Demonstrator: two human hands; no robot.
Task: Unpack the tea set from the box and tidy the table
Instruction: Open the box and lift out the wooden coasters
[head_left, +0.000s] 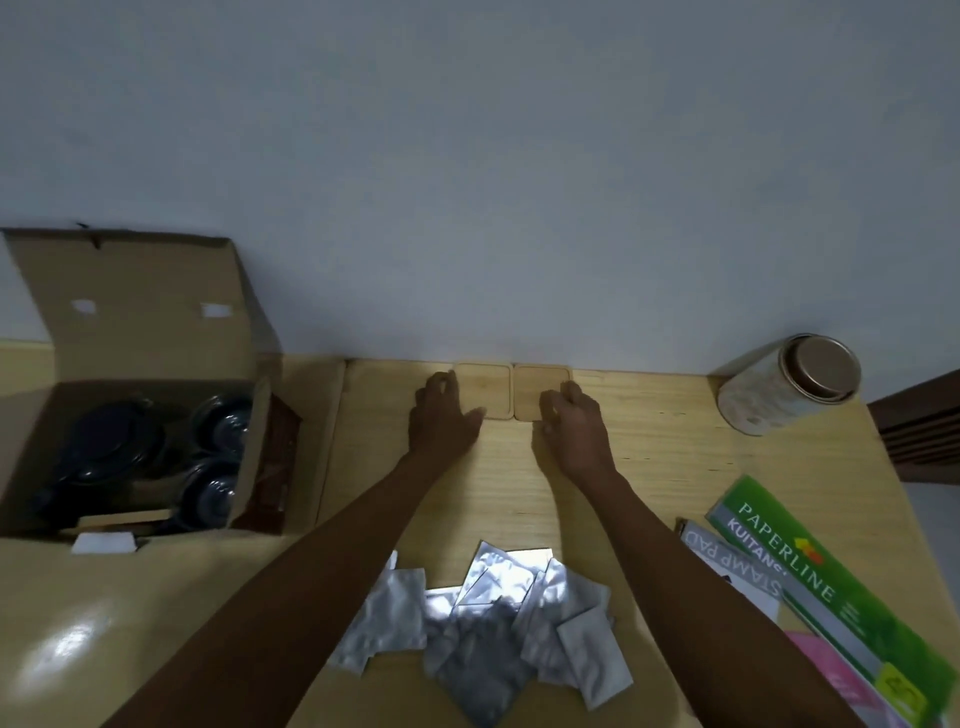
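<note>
**Two coasters squared up against the wall**

Both hands rest on small wooden squares at the far edge of the table. From the head view, the left hand (441, 410) has its fingers curled over the left side of the left coaster (483, 391) with the thumb along its near edge, and the right hand (571, 415) pinches the near right corner of the right coaster (540, 389) in bent fingers. The two squares lie side by side, edges touching, backed against the wall on a light wooden tray (649, 431); I judge they are being lined up there to leave the middle free for the rest of the set.

The cardboard box (140, 332) stands open at the left, lid flap up. Dark teaware (119, 441) remains inside, so unpacking is not done. Silver foil sachets (488, 618) lie scattered near the body, a round tin (789, 384) stands tilted at the right, and stationery packs (831, 587) run off the frame's corner.

Dim light blurs the box's contents: which pieces are cups or a pot cannot be told. The fingertips' exact contact is hard to make out.
</note>
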